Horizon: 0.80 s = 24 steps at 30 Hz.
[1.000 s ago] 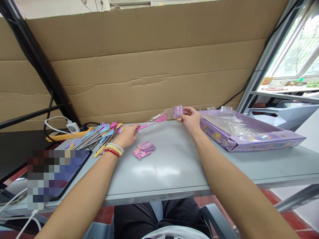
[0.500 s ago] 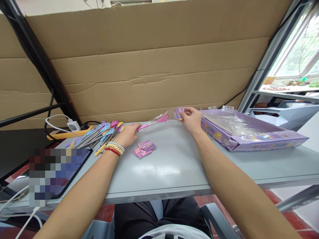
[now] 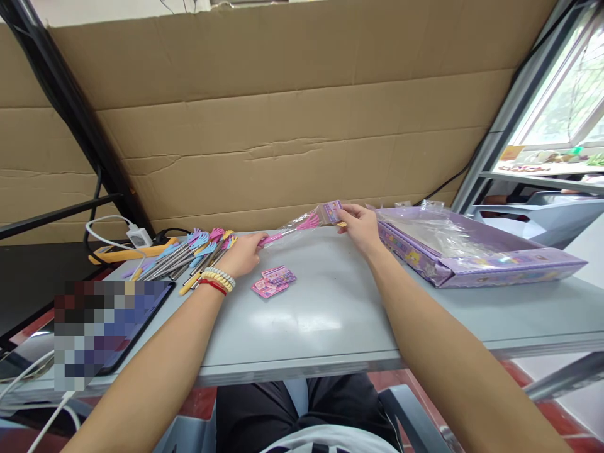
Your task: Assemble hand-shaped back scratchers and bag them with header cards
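Observation:
My left hand (image 3: 243,253) is closed on the handle end of a pink back scratcher (image 3: 309,221) with a fingered head, which lies inside a clear plastic bag (image 3: 302,218). At the bag's other end, the fingers of my right hand (image 3: 359,226) pinch near a purple printed card (image 3: 332,211). The bag stretches between both hands, above the far part of the table. Below it lie several small pink and purple cards (image 3: 274,281). Beside my left hand rests a pile of back scratchers (image 3: 189,255) with metal rods and pink, blue, yellow and purple ends.
A shallow purple box (image 3: 491,267) holding clear plastic bags stands on the right of the grey table (image 3: 330,327). On the left lie a tablet (image 3: 136,327), partly blurred, and a white charger (image 3: 139,236) with cables. A cardboard wall (image 3: 302,126) rises behind the table.
My right hand has shifted slightly left, and the purple card has tilted and shows more of its face. My left hand keeps its grip at the same place.

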{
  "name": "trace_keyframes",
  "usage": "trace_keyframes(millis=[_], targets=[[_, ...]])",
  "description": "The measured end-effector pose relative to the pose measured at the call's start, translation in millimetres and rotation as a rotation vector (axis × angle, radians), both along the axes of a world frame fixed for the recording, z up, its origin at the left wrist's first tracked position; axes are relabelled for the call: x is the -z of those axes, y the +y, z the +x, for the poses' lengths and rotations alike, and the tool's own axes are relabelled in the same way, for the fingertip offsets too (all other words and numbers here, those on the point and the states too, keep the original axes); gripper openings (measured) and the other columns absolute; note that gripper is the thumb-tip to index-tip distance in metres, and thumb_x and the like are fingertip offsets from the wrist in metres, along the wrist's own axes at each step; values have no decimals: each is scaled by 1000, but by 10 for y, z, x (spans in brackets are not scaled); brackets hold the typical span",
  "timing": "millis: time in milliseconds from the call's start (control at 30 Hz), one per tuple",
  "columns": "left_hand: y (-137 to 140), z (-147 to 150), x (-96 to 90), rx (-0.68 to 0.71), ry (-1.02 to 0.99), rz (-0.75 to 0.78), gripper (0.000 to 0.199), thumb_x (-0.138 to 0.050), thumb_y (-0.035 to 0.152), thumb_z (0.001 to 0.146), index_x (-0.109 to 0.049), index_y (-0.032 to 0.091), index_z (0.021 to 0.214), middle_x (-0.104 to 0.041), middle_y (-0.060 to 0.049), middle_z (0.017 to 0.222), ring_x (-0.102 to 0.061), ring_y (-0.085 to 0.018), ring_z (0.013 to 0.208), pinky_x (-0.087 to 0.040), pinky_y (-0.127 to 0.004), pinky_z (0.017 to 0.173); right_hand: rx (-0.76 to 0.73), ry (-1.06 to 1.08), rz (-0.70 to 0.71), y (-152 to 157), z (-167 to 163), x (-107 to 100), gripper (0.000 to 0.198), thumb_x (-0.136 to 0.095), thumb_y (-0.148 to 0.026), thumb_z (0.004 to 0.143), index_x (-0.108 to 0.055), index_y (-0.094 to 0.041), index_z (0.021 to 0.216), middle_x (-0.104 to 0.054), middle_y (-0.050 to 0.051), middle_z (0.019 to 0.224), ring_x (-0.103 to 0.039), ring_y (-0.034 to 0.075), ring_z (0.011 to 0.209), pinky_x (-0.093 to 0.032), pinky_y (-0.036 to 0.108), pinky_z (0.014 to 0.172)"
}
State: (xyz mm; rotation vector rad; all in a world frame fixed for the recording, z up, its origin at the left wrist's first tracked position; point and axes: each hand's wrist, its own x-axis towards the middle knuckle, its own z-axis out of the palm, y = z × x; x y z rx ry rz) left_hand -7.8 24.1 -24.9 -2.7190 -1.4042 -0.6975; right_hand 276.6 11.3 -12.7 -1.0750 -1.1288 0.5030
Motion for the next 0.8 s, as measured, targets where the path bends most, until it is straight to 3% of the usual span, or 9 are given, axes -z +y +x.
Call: trace_keyframes(millis=[200, 467, 600, 700, 800], targets=[[17, -12, 8, 5, 3, -3, 46, -40, 5, 74, -57, 16, 115, -68, -8, 98, -63, -21, 90, -47, -30, 78, -22, -42, 15, 28, 18, 26, 28, -66, -35, 59, -70, -14, 78, -67, 4, 75, -57, 13, 61, -51, 25, 45], [16, -17, 8, 1, 11, 7, 45, -40, 6, 74, -58, 16, 114, -69, -9, 98, -63, -21, 91, -47, -30, 79, -21, -45, -26, -52, -1, -27, 35, -80, -34, 47, -65, -14, 71, -65, 3, 64, -59, 15, 57, -50, 29, 51], [24, -22, 14, 5, 4, 21, 44, -41, 6, 74, -59, 16, 113, -69, -8, 98, -63, -21, 89, -47, -29, 78, -86, -70, -29, -69, -26, -18, 49, -81, -32, 45, -65, -14, 88, -69, 6, 81, -61, 16, 68, -48, 27, 54], [12, -21, -3, 0, 2, 19, 43, -41, 5, 75, -59, 16, 113, -69, -8, 97, -63, -21, 88, -47, -30, 77, -140, -88, -17, -64, -47, -5, 57, -77, -39, 54, -61, -17, 104, -68, 8, 100, -62, 17, 82, -49, 26, 58], [-7, -16, -25, -13, 4, 9, 43, -40, 6, 77, -58, 15, 114, -69, -9, 98, -63, -22, 90, -47, -30, 77, -117, -106, -51, -27, -58, 18, 44, -63, -50, 70, -63, -18, 101, -67, 6, 95, -61, 17, 83, -48, 25, 58]])
